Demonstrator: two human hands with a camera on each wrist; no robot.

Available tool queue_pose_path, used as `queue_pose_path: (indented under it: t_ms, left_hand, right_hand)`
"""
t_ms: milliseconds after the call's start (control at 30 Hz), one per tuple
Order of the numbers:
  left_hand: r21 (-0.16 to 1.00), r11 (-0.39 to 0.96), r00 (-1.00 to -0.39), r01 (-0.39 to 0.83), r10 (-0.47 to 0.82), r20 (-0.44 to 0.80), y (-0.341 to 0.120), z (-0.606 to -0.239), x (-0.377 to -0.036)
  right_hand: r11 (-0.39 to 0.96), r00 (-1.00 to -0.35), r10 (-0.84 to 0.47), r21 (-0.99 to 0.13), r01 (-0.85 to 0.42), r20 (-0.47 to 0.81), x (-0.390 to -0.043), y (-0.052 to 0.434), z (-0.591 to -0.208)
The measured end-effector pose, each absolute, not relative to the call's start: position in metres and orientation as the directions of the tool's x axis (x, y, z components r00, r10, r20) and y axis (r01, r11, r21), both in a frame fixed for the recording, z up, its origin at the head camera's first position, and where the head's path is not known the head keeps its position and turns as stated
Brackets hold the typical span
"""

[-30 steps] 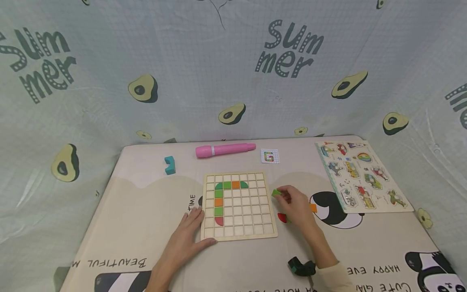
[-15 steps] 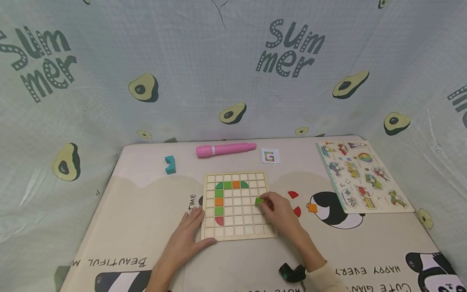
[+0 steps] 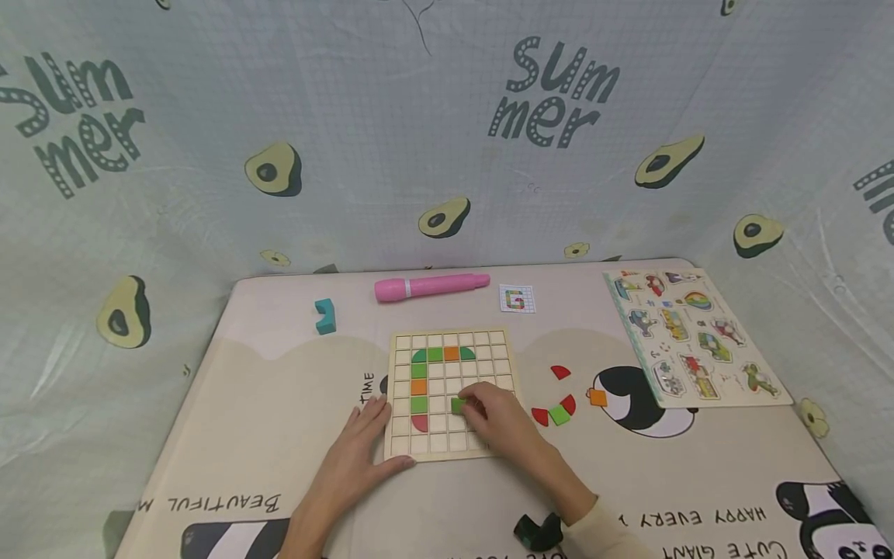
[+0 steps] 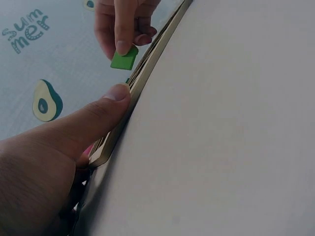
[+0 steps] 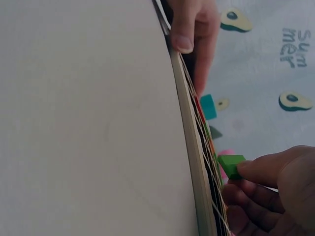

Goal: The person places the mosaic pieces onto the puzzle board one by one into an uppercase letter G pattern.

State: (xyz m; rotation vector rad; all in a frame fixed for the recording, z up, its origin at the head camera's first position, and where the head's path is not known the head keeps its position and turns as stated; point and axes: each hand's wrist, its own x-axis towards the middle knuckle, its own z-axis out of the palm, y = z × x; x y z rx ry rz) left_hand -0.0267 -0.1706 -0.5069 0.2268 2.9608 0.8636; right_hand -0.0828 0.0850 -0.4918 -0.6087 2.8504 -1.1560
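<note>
- I am resting my left hand (image 3: 349, 458) flat on the table, with the thumb pressing the near left corner of the wooden grid board (image 3: 452, 446). The fingers are lying straight.
- I am pinching a small green square block (image 3: 457, 404) in my right hand (image 3: 499, 423). It is hovering over the middle of the board.
- A second ago this hand was off the board's right edge, picking up the block. Now it has come in over the squares, so I think the block is about to go in.
- Loose pieces (image 3: 559, 414) are lying past the right edge: red curved ones, a green and an orange square.
- At the far edge a smooth pink pen (image 3: 429, 286) is lying.
</note>
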Motion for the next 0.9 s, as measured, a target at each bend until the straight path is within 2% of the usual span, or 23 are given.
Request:
queue_pose_path:
  t_ms: [600,900]
  left_hand:
    - [0.532,0.836,-0.988,0.134,0.156,0.003,-0.169,-0.508,-0.027]
    - [0.529,0.837,-0.987,0.14,0.159,0.009,-0.169,-0.51,-0.026]
  right_hand:
    - [0.682,-0.884,-0.454,-0.595,-0.426,0.113,-0.079,0.066,-0.497]
    - [0.727,-0.859,-0.499,-0.483,-0.488,0.116,-0.08,0.062,-0.498]
